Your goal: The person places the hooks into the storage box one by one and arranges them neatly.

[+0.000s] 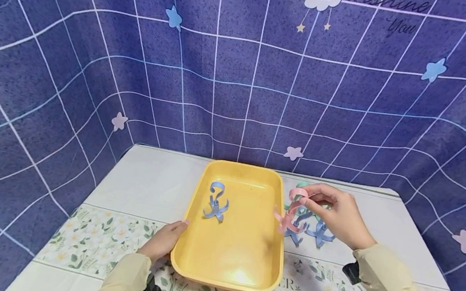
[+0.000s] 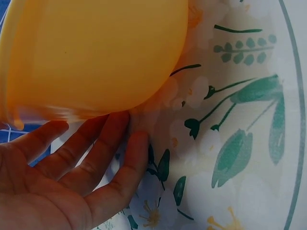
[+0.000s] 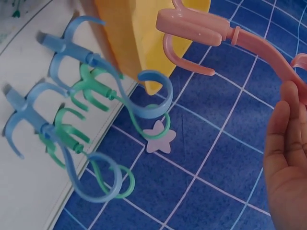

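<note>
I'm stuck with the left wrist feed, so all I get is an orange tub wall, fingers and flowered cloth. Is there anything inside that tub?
Observer: Yes, one blue hook stands in the yellow tray, towards its far left.
Operator: What is the other hand doing?
Observer: The right hand pinches a pink hook by its curled top, just off the tray's right rim.
Operator: Are more hooks waiting?
Observer: Yes, blue hooks and green hooks stand on the tablecloth right of the tray, under that hand.
Operator: Does my hand grip the tray?
Observer: The left hand touches its near left rim with straight fingers.
</note>
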A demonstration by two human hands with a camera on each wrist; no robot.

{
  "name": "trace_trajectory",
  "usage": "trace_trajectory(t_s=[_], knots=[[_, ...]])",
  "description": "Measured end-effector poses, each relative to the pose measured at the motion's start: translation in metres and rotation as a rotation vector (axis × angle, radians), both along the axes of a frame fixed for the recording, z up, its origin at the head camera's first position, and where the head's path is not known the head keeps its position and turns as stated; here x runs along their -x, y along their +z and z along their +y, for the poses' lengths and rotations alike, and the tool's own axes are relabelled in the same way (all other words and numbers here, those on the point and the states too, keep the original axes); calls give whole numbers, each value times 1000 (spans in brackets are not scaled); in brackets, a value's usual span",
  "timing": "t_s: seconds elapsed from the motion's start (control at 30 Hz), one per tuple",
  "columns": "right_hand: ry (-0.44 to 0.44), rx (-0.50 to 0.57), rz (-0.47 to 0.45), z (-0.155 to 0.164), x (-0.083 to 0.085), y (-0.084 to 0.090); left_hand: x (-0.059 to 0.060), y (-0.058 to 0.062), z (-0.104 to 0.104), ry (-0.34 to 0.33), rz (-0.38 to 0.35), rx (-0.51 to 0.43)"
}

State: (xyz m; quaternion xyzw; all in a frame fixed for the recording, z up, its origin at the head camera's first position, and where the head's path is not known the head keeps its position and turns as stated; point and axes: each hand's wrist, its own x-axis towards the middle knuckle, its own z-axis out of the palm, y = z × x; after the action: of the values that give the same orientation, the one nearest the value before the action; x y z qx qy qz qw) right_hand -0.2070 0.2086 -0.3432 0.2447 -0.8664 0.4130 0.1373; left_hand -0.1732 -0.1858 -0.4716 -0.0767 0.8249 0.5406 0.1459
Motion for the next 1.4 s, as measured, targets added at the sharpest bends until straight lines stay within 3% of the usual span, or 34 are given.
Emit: trace_trajectory(t_s=[0.23,0.5,1.13,1.4], knots=[[17,61,-62,-14,6,0,0,0,0,2,3,-1],[3,55,-98,-26,16,-5,-1,2,1,-4,3,-13],[-26,121,-111,-52,29,-13,1,1,1,9,-2,10],[2,132,-126,-60,35,-19,0,2,1,4,-6,-4]])
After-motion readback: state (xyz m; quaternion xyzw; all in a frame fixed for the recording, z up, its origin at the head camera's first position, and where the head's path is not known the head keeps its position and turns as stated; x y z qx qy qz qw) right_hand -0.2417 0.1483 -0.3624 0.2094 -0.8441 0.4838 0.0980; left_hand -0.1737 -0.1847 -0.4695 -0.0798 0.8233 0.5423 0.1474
